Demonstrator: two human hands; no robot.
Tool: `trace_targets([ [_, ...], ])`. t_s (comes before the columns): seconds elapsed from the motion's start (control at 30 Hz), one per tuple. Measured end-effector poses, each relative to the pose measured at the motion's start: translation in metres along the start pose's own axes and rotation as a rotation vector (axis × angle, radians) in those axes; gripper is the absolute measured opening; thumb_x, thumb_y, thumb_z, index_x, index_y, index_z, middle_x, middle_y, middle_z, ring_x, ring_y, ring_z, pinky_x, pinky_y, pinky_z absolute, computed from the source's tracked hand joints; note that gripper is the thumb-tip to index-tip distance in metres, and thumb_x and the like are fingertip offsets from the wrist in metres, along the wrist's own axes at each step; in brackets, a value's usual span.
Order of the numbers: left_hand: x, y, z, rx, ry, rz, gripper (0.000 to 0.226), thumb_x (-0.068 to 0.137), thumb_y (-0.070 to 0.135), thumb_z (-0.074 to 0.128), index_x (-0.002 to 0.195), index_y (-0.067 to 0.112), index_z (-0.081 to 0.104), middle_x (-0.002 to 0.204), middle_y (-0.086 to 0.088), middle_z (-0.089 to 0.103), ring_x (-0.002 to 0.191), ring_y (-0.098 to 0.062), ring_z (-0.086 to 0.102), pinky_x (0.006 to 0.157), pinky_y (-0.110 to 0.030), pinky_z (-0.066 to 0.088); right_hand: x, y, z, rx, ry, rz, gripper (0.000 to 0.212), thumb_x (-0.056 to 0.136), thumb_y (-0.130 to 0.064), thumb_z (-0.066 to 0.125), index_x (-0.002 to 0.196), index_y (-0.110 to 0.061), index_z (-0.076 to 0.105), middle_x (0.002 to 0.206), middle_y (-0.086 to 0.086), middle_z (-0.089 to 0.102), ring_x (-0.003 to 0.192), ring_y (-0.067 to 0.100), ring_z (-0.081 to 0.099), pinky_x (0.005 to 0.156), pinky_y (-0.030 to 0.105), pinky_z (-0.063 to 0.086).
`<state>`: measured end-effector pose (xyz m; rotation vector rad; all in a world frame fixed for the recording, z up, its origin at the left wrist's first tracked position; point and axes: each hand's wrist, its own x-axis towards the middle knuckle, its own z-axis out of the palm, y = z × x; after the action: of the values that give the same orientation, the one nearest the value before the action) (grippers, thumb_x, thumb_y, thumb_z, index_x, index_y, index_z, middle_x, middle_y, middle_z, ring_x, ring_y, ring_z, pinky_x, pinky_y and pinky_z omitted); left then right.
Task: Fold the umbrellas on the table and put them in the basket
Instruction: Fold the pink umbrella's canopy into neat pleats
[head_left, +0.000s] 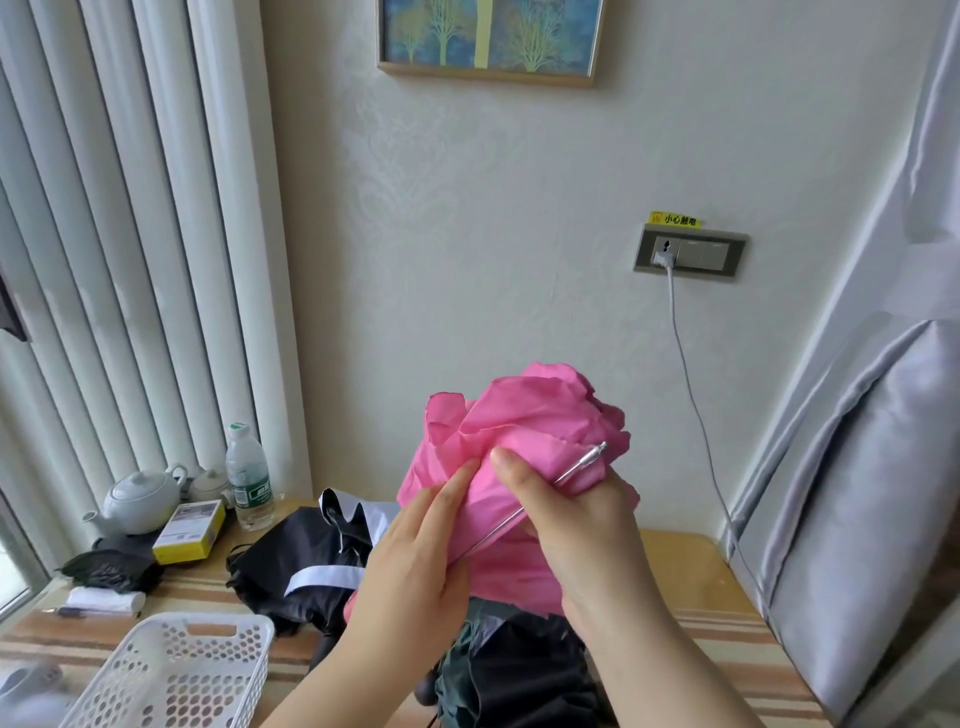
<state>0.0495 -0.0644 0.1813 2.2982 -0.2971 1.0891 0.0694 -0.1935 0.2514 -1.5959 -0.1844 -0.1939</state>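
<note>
Both hands are holding the pink umbrella (519, 447) up above the middle of the table (727, 639), clear of its surface. The left hand (415, 551) is grasping the lower part of the bunched pink cloth, with its fingers (457, 480) pressing along a fold. The right hand (571, 525) is clenching around the cloth from the right side, and its thumb (511, 467) is lying on top of the fabric. A thin metal rib (550, 488) is running at a slant between the two hands, with its tip sticking out past the cloth on the upper right.

A black umbrella (296, 561) with white bands is lying collapsed on the table, left of the hands and toward the back edge. A dark green umbrella (514, 670) is lying at the front edge, directly under the forearms and partly hidden by them. The white basket (171, 670) with perforated walls is sitting at the front left corner of the table, and nothing can be seen inside the part that is showing.

Along the back left corner a white teapot (137, 499), a yellow box (189, 530) and a water bottle (248, 478) are standing close together. A black crumpled item (111, 569) and a rolled white cloth (106, 603) are lying near the left edge, just behind the basket. A white cable (696, 405) is hanging from the wall socket (688, 252) down behind the right back corner
</note>
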Motion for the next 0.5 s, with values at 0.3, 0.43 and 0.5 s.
trace_targets([
  [0.3, -0.011, -0.036, -0.031, 0.114, 0.007, -0.145, 0.065, 0.061, 0.016, 0.043, 0.125, 0.024, 0.044, 0.102, -0.005, 0.069, 0.082, -0.024, 0.065, 0.055, -0.021, 0.044, -0.013, -0.022, -0.056, -0.269, -0.114, -0.299, 0.036, 0.073, -0.065, 0.065, 0.091, -0.033, 0.064, 0.09, -0.023, 0.069, 0.084, -0.005, 0.066, 0.073, 0.009, 0.049],
  [0.43, -0.018, -0.049, -0.036, 0.264, -0.062, 0.037, 0.066, 0.061, 0.017, 0.037, 0.127, 0.021, 0.046, 0.102, 0.011, 0.05, 0.083, -0.014, 0.051, 0.063, -0.023, 0.041, 0.006, -0.047, -0.057, -0.578, -0.21, -0.502, 0.045, 0.071, -0.068, 0.061, 0.105, -0.038, 0.059, 0.101, -0.022, 0.052, 0.102, -0.002, 0.052, 0.082, 0.004, 0.038],
  [0.5, -0.02, -0.051, -0.035, 0.284, -0.097, 0.11, 0.068, 0.061, 0.013, 0.037, 0.128, 0.021, 0.047, 0.101, 0.01, 0.048, 0.081, -0.015, 0.05, 0.064, -0.026, 0.039, 0.011, -0.058, -0.043, -0.76, -0.343, -0.534, 0.045, 0.068, -0.068, 0.061, 0.104, -0.041, 0.059, 0.105, -0.025, 0.045, 0.106, -0.009, 0.041, 0.085, -0.001, 0.03],
])
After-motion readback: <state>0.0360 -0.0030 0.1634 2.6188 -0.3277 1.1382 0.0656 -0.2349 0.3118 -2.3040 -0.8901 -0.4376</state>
